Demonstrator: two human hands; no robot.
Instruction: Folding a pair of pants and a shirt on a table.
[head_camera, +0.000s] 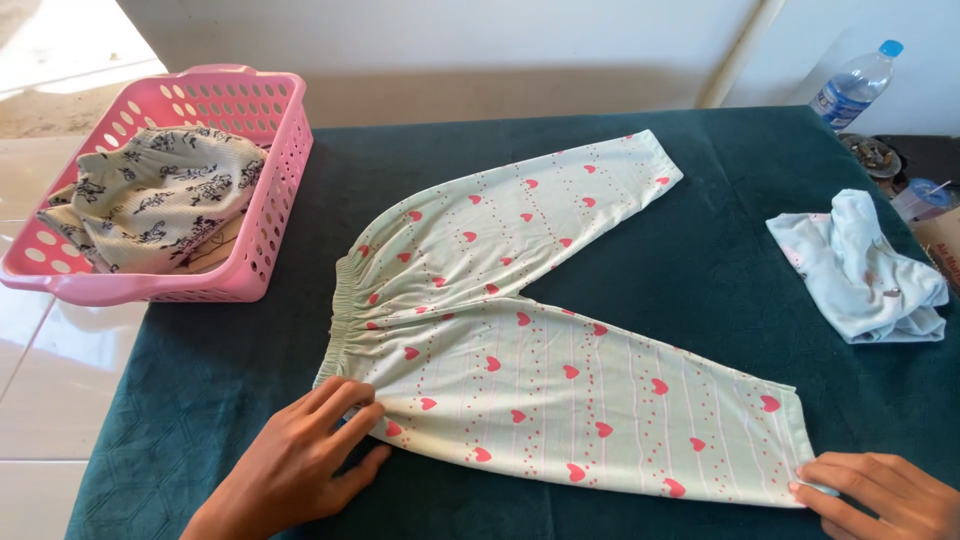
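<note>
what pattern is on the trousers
Red hearts and dots on pale green trousers, head view.

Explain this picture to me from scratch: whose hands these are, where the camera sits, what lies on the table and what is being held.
There is no machine here: a person works with two bare hands, and the single camera sits on their head, looking down.

A dark green cloth covers the table. Spread flat on it are pale green trousers with pink hearts, legs splayed apart. The left hand presses flat near the waistband corner. The right hand touches the cuff of the nearer leg; whether it pinches the fabric is unclear.

At the left edge stands a pink basket holding a black-patterned garment. On the right lie a crumpled pale cloth and a plastic water bottle.
</note>
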